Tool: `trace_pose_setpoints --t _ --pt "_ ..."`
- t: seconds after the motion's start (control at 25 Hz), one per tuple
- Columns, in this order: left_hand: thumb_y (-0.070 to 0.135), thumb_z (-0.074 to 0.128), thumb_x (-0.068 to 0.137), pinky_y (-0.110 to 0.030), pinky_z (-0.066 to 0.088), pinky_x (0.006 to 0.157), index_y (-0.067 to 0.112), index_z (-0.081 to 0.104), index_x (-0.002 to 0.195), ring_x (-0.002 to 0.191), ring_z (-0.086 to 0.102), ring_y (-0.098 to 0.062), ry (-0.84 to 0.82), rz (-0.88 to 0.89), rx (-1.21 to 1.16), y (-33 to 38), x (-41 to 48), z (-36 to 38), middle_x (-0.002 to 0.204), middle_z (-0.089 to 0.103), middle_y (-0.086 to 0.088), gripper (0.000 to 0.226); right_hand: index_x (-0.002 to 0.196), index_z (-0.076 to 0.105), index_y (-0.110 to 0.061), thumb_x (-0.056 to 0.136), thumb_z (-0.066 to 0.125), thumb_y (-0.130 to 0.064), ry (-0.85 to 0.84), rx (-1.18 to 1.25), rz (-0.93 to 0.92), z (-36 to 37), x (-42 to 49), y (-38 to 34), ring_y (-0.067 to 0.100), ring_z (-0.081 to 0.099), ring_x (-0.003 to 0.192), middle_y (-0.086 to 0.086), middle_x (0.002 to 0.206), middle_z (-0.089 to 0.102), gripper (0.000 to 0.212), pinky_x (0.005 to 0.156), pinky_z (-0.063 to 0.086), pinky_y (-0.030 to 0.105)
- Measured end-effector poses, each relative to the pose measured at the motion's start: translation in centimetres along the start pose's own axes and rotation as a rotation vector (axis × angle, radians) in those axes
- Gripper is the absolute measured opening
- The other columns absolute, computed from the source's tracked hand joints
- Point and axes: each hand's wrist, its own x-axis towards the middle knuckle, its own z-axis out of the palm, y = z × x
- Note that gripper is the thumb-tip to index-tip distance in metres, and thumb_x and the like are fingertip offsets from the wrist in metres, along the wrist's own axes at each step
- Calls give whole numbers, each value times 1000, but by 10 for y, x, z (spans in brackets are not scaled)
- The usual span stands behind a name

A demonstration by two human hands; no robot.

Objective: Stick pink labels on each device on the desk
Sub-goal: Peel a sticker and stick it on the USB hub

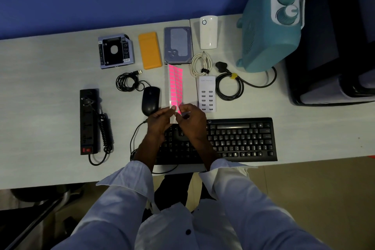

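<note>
- A black power strip (89,122) lies at the far left of the pale desk (40,107), its coiled cord bunched just beside it.
- Toward the back edge, a silver drive caddy (115,50), an orange case (149,50) and a bare hard drive (178,45) sit in a row, each apart from the next.
- A black cable coil (126,81) with a USB plug rests in front of the caddy, near a black mouse (150,100).
- At centre, a person in pale sleeves holds the sheet of pink labels (176,85) above the desk, between the mouse and a white USB charger (207,94).
- The left hand (160,122) pinches the sheet's near end, thumb on top of the backing.
- The right hand (192,121) closes its fingertips on a single pink label at the sheet's lower corner; whether it has come free of the backing cannot be told.
- Both wrists hover over the left half of a black keyboard (239,140) at the desk's near edge.
- Behind the charger lie a coiled white cable (200,64) and a white adapter (208,32).
- To the right, a bundled black power cord (229,87) leads to a teal appliance (269,22) with two dials.
- At the far right edge stands a dark computer case (332,57).
- No pink label is visible on any device.
</note>
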Motion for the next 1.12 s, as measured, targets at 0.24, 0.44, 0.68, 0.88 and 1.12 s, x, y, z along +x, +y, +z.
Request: trace_pose_setpoints --t 0.24,0.44,0.68,0.88,1.12 --pt "13 77 80 -26 60 73 -2 68 113 90 70 -25 7 13 -17 -1 2 4 107 71 -17 37 104 75 -16 84 70 -27 33 -15 -48 -2 -1 -5 10 68 80 1 93 76 23 77 56 28" --pt "12 76 81 -27 60 70 0 70 111 84 71 -21 -2 42 13 -3 4 4 104 73 -15 32 97 76 -15 85 66 -14 74 -31 -26 -2 2 -3 15 70 82 2 92 77 16 78 58 34" --pt "13 79 78 -30 51 78 15 72 91 77 64 -11 171 223 204 -1 14 3 87 72 -3 15 86 74 -15 83 64 -5 187 64 18 -6 2 -8 13 68 84 -2 88 75 14 79 57 36" --pt "13 77 76 -26 53 83 7 58 120 97 61 -21 317 645 628 7 19 16 114 62 -10 48 87 75 -14 82 62 -6 243 238 87 -24 7 -9 14 71 79 -2 85 76 16 74 60 38" --pt "29 71 73 -45 51 91 16 57 122 108 57 -28 135 775 814 -5 19 67 120 55 -8 53 86 78 -12 77 71 -10 352 332 227 -69 22 5 19 72 75 3 79 76 12 78 60 38"
